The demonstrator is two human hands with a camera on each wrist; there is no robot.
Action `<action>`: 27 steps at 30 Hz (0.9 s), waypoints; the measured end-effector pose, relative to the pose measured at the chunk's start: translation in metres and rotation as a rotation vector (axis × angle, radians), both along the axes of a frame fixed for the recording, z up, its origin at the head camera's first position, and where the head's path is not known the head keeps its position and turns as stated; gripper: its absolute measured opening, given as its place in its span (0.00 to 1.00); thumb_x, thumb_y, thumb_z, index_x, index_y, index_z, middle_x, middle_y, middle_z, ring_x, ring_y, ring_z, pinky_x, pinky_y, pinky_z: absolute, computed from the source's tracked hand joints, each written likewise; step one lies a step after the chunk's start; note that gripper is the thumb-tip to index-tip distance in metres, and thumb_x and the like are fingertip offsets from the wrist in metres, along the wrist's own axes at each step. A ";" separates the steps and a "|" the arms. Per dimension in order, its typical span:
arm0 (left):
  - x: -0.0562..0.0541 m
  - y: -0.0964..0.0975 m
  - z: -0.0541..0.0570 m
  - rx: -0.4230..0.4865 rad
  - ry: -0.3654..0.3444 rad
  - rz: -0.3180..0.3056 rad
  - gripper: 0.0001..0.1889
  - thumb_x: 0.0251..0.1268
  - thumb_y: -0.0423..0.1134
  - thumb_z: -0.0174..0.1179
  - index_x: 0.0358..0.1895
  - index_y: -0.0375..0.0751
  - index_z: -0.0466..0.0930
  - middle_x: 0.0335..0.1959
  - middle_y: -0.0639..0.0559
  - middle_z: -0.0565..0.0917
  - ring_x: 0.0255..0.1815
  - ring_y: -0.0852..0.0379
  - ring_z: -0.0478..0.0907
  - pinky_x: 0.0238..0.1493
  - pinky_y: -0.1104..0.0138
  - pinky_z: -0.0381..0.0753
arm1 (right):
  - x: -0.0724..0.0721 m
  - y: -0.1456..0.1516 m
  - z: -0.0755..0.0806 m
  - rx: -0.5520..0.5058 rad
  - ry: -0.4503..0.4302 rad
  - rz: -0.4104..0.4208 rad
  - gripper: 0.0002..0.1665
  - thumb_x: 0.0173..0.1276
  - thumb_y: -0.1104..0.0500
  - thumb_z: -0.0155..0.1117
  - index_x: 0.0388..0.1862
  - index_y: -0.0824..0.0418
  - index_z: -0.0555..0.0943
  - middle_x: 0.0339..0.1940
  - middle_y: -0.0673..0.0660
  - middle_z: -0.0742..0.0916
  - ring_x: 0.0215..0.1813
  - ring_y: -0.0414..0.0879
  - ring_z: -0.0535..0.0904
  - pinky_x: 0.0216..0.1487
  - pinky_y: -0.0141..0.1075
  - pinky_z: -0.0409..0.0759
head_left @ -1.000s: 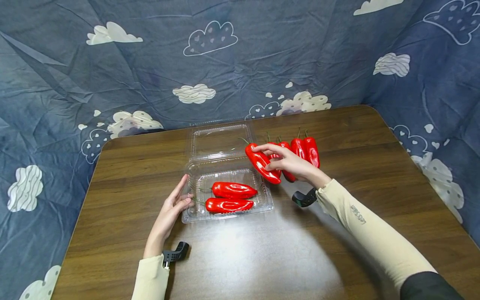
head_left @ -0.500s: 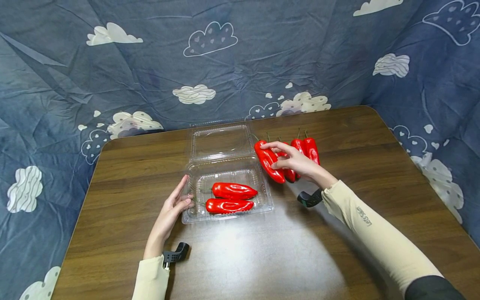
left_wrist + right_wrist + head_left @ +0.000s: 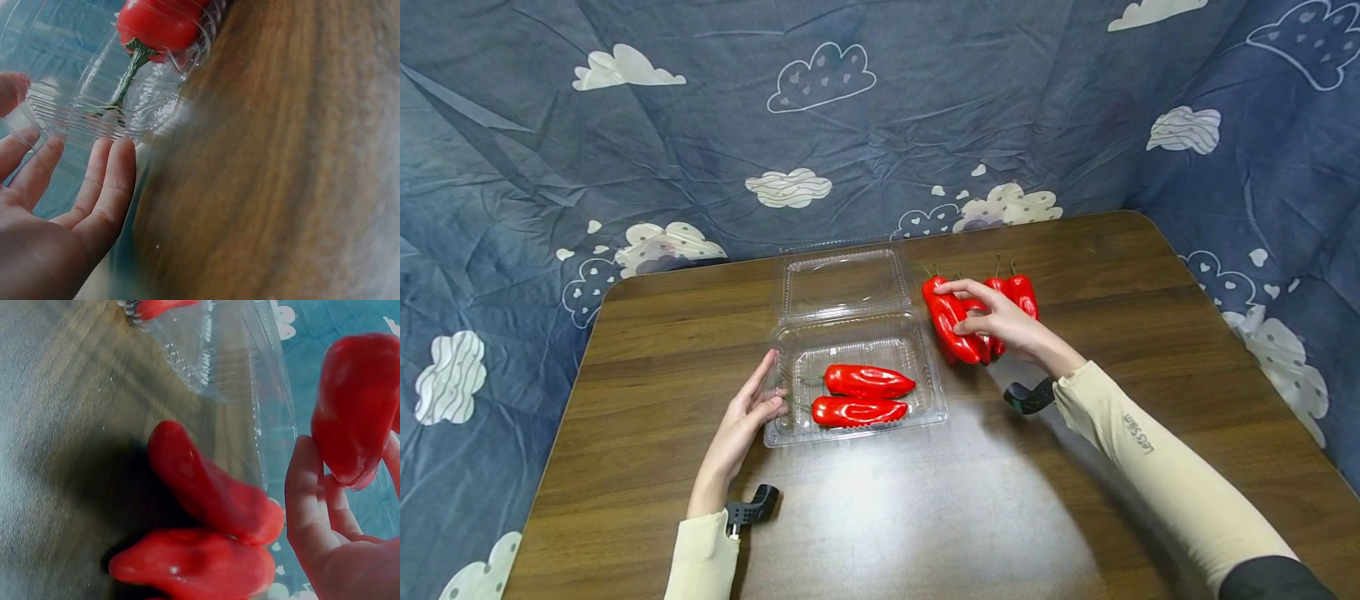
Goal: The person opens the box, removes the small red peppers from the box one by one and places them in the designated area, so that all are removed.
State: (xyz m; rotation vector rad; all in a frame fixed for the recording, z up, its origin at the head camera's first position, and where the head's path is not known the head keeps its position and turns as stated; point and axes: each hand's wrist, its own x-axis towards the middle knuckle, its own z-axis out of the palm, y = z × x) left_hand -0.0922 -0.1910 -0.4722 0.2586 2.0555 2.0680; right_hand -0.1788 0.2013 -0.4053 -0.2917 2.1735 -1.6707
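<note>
My right hand [image 3: 1006,323] pinches a glossy red pepper [image 3: 951,318] between thumb and fingers. In the right wrist view this pepper [image 3: 359,403] hangs above the table, over other red peppers [image 3: 212,487]. On the left, my left hand [image 3: 736,429] has its fingers extended against the side of a clear plastic clamshell box [image 3: 940,412]. The left wrist view has those fingertips touching the ribbed plastic wall [image 3: 69,119], with a green-stemmed pepper [image 3: 162,25] inside. Two red peppers, an upper one [image 3: 868,381] and a lower one [image 3: 859,412], lie sideways in the box.
The box's hinged lid [image 3: 842,283] lies folded back behind it. Several red peppers [image 3: 1021,297] are lined up on the brown wooden table [image 3: 1112,292] right of the box, partly hidden by my right hand. A blue cloud-patterned cloth [image 3: 887,150] hangs behind the table.
My right hand has shifted rightward with its pepper, from beside the box's right rim to over the left end of the pepper row. The left hand and box have stayed put.
</note>
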 end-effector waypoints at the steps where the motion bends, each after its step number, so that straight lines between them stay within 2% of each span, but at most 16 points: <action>1: 0.000 0.000 0.000 0.000 0.001 0.000 0.35 0.68 0.26 0.47 0.77 0.42 0.46 0.77 0.47 0.47 0.61 0.39 0.65 0.54 0.65 0.76 | 0.000 0.001 0.000 -0.003 -0.002 -0.005 0.34 0.59 0.69 0.59 0.67 0.58 0.69 0.65 0.65 0.67 0.59 0.59 0.64 0.42 0.39 0.75; 3: 0.000 0.000 0.000 0.001 0.001 0.000 0.35 0.68 0.26 0.47 0.77 0.43 0.46 0.77 0.47 0.47 0.61 0.39 0.64 0.54 0.65 0.76 | -0.001 0.003 -0.001 -0.012 -0.003 -0.013 0.34 0.59 0.69 0.59 0.67 0.59 0.69 0.65 0.65 0.67 0.56 0.59 0.65 0.38 0.37 0.75; 5: 0.000 0.000 0.000 0.002 0.001 0.000 0.35 0.68 0.26 0.47 0.77 0.43 0.46 0.77 0.47 0.47 0.61 0.38 0.64 0.54 0.65 0.76 | -0.001 0.005 -0.001 -0.022 -0.009 -0.021 0.34 0.60 0.69 0.59 0.67 0.59 0.68 0.65 0.65 0.66 0.56 0.59 0.64 0.38 0.37 0.75; 11: 0.000 0.000 0.000 0.001 -0.004 0.001 0.35 0.69 0.27 0.47 0.77 0.43 0.46 0.77 0.48 0.47 0.62 0.38 0.64 0.54 0.65 0.76 | -0.001 0.011 -0.002 -0.040 -0.017 -0.050 0.32 0.61 0.70 0.57 0.66 0.61 0.68 0.65 0.65 0.66 0.62 0.60 0.62 0.44 0.40 0.77; 18: 0.000 0.001 0.001 0.004 -0.006 0.001 0.35 0.69 0.27 0.48 0.77 0.43 0.46 0.77 0.48 0.47 0.62 0.37 0.64 0.53 0.66 0.76 | -0.002 0.018 -0.004 -0.068 -0.022 -0.086 0.30 0.61 0.72 0.56 0.64 0.62 0.68 0.64 0.66 0.67 0.56 0.58 0.66 0.43 0.37 0.77; 27: 0.000 0.000 0.001 0.003 -0.008 0.001 0.35 0.68 0.26 0.47 0.77 0.43 0.46 0.77 0.48 0.47 0.62 0.37 0.63 0.53 0.67 0.76 | -0.004 0.029 -0.008 -0.125 -0.025 -0.102 0.26 0.64 0.71 0.54 0.62 0.61 0.69 0.63 0.65 0.68 0.55 0.55 0.67 0.43 0.36 0.79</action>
